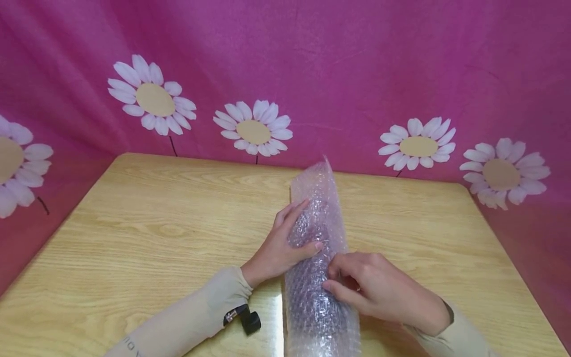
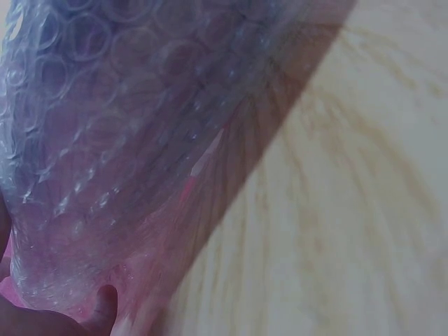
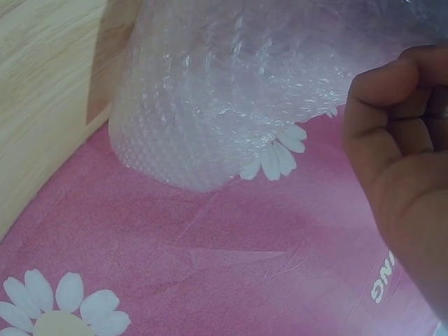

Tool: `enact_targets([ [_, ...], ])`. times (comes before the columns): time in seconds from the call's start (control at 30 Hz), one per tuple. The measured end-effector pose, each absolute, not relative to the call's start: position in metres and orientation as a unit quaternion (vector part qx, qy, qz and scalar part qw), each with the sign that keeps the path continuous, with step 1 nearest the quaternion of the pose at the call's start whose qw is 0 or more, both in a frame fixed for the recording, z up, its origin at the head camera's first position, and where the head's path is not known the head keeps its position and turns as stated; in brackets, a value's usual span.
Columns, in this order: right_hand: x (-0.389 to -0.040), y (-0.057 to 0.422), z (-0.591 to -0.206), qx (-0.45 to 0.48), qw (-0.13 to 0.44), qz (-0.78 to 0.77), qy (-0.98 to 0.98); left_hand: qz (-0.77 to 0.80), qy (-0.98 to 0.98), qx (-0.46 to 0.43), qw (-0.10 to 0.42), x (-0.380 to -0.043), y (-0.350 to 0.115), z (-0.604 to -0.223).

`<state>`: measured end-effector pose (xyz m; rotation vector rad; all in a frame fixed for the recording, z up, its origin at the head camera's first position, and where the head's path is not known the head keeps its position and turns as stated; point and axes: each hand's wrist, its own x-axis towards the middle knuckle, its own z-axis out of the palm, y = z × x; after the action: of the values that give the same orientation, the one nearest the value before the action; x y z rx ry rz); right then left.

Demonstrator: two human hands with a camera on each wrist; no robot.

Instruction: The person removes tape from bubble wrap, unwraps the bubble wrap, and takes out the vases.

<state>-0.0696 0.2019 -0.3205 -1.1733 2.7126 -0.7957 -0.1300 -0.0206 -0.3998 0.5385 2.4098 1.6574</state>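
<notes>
A long bundle of clear bubble wrap (image 1: 318,317) lies on the table, running from the front edge toward the back. Something darker shows dimly through its layers, but its kind cannot be made out. My left hand (image 1: 281,253) rests on the left side of the bundle, fingers stretched along it and thumb across the top. On the right side, my right hand (image 1: 379,282) has curled fingers and pinches the bubble wrap between thumb and forefinger. The right wrist view shows the loose far end of the bubble wrap (image 3: 210,105) beyond this hand.
The wood-grain table (image 1: 178,218) extends on both sides of the bundle. A pink cloth (image 1: 339,74) with white daisies hangs behind and beside it. A small black device (image 1: 250,320) sits at the left sleeve cuff. Bright light reflects off the tabletop beside the bundle.
</notes>
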Motion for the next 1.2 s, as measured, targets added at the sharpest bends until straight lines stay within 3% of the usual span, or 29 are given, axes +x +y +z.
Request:
enact_targets([
  [0.73, -0.0697, 0.2025, -0.3190, -0.377, 0.074, -0.277, 0.881, 0.555, 0.808, 0.175, 0.091, -0.1322, -0.0202, -0.3989],
  [1.2, -0.0685, 0.2033, -0.3215, -0.398, 0.050, -0.284, 0.871, 0.557, 0.807, 0.173, 0.094, -0.1316, -0.0195, -0.3996],
])
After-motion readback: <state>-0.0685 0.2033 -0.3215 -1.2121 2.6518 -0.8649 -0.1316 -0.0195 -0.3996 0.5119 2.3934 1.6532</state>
